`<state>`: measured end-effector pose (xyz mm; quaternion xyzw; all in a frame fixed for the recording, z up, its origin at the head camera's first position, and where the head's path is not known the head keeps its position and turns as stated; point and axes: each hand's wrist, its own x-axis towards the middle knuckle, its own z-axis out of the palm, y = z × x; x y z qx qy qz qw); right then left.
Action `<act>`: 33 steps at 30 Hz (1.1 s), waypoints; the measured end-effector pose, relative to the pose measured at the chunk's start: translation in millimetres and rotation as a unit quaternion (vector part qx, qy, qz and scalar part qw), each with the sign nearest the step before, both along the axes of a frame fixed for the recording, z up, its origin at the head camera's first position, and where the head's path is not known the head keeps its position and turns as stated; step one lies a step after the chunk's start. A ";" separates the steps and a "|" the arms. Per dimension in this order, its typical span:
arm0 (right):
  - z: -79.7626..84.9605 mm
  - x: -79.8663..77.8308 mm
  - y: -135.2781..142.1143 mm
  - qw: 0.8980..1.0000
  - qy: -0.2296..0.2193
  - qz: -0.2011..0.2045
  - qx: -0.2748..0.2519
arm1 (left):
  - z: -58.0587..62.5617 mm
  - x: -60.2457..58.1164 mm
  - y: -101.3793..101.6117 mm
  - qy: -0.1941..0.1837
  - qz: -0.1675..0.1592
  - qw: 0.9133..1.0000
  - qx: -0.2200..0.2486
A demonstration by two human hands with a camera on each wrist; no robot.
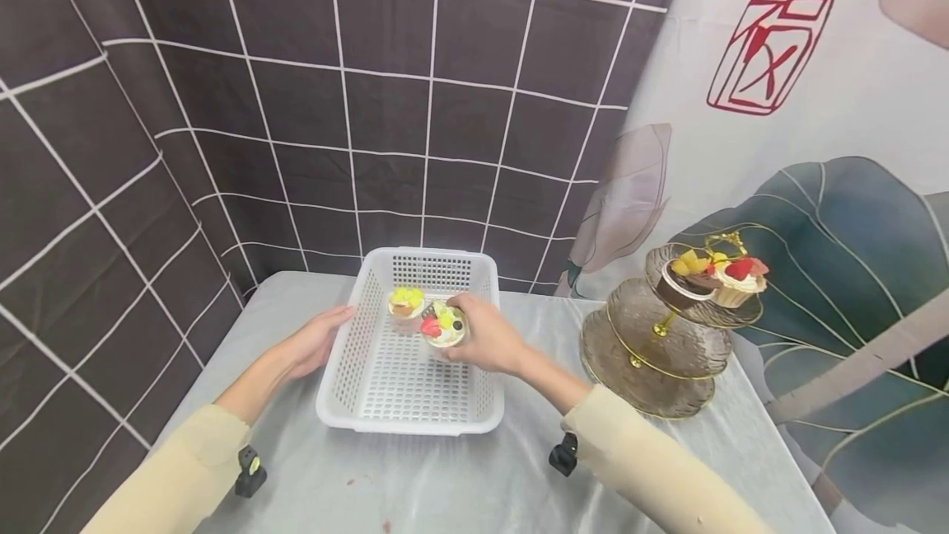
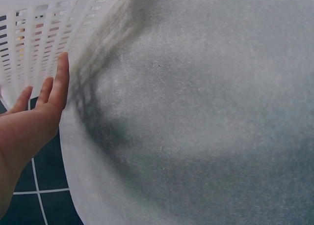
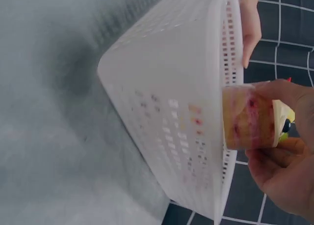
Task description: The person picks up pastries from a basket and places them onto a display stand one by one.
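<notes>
My right hand (image 1: 491, 338) holds a clear dessert cup (image 1: 442, 328) over the right part of a white plastic basket (image 1: 411, 425). Layers of yellow and pink show through the cup's side (image 3: 249, 118) in the right wrist view, with cream and fruit on top. Thumb and fingers grip it near its upper edge. A second dessert cup (image 1: 406, 304) with yellow fruit stands inside the basket, left of the held one. At the basket's left side is my left hand (image 1: 317, 342), its fingers extended along the perforated wall (image 2: 51, 43).
On the right stands a three-tier glass stand (image 1: 630, 353) with gold rims. Its top tier carries a chocolate cupcake (image 1: 684, 293) and a cream cupcake with strawberry (image 1: 734, 293). A grey cloth (image 1: 415, 484) covers the table, and a dark tiled-pattern curtain (image 1: 385, 122) hangs behind.
</notes>
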<state>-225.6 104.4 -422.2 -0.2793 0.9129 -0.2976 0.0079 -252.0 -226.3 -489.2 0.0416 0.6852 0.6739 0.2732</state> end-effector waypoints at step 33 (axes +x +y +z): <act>23.2 44.2 98.1 0.981 0.064 -0.083 -0.163 | -4.3 -0.7 -1.1 -0.003 -0.008 1.000 0.009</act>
